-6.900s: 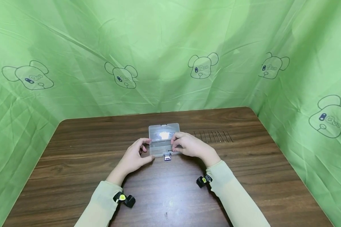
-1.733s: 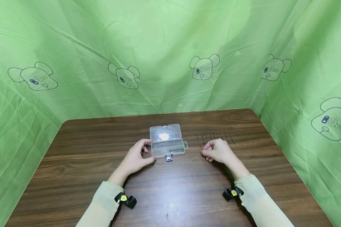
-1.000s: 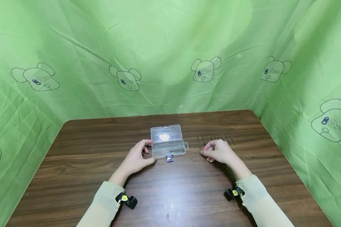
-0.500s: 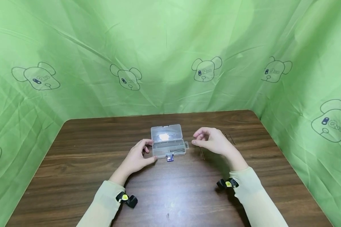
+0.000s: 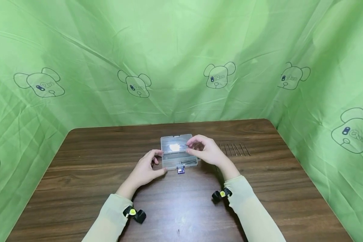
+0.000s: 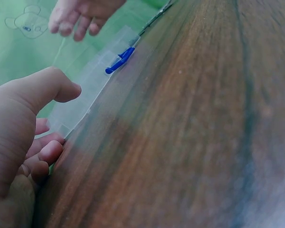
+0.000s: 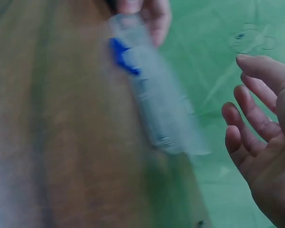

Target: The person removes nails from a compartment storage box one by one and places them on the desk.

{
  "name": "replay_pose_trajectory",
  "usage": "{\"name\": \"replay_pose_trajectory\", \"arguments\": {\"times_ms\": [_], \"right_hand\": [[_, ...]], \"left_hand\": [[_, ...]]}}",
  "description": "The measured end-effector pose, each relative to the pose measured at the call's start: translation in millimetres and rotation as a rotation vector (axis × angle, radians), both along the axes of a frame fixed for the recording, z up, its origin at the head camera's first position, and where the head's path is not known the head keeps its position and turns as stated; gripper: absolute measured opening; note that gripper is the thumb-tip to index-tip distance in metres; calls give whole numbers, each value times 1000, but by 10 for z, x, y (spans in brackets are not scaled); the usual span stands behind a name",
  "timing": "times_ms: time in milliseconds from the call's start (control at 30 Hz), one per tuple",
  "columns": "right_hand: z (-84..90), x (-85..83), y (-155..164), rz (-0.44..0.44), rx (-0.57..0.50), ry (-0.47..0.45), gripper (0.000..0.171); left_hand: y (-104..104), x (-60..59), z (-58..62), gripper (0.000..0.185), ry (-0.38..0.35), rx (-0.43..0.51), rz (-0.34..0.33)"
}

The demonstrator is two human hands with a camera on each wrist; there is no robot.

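Note:
A clear plastic box (image 5: 168,165) lies on the table, its lid (image 5: 167,143) folded back. A blue latch (image 5: 180,170) hangs at its front edge, and several thin metal rods (image 5: 190,163) lie in its front compartment. At the left end, my left hand (image 5: 143,169) holds the box between thumb and fingers. My right hand (image 5: 206,149) hovers over the box's right side, fingers loosely bent; the right wrist view shows nothing in its fingers (image 7: 249,107). Behind that wrist, more thin rods (image 5: 231,150) lie in a row.
Part of a single rod (image 5: 216,169) shows beside my right wrist, in front of the row. The brown wooden table (image 5: 103,148) ends at a green curtain (image 5: 175,40) printed with bear outlines. Dark wrist cameras (image 5: 139,216) sit on both sleeves.
My right hand pinched a rod in front of the row, let it go there, then moved left to above the box. My left hand has stayed at the box's left end.

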State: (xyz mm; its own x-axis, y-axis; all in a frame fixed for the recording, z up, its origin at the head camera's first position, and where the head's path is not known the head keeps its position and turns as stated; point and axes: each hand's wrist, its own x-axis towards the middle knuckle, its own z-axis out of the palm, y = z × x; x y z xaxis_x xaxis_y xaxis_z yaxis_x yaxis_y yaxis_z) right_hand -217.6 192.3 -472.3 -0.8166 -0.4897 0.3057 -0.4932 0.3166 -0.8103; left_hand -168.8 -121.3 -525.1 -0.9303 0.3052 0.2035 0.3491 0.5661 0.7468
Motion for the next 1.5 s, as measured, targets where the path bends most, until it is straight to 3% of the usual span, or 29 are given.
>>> {"name": "replay_pose_trajectory", "arguments": {"times_ms": [167, 333, 600, 1167, 1300, 1500], "right_hand": [[-115, -10, -24, 60, 121, 53, 21], [-113, -15, -30, 121, 233, 73, 12], [-94, -15, -44, 127, 422, 143, 6], [-125, -31, -56, 179, 509, 278, 7], [-113, -23, -35, 195, 493, 254, 3], [-93, -11, -17, 213, 518, 261, 9]], "left_hand": [[0, -8, -9, 67, 4, -2, 5], [-8, -16, -28, 66, 10, -7, 10], [-8, -12, -18, 65, 4, -8, 10], [20, 1, 25, 66, -7, -19, 11], [19, -1, 18, 66, -1, -25, 7], [18, -2, 16, 67, 6, -25, 3]]}}
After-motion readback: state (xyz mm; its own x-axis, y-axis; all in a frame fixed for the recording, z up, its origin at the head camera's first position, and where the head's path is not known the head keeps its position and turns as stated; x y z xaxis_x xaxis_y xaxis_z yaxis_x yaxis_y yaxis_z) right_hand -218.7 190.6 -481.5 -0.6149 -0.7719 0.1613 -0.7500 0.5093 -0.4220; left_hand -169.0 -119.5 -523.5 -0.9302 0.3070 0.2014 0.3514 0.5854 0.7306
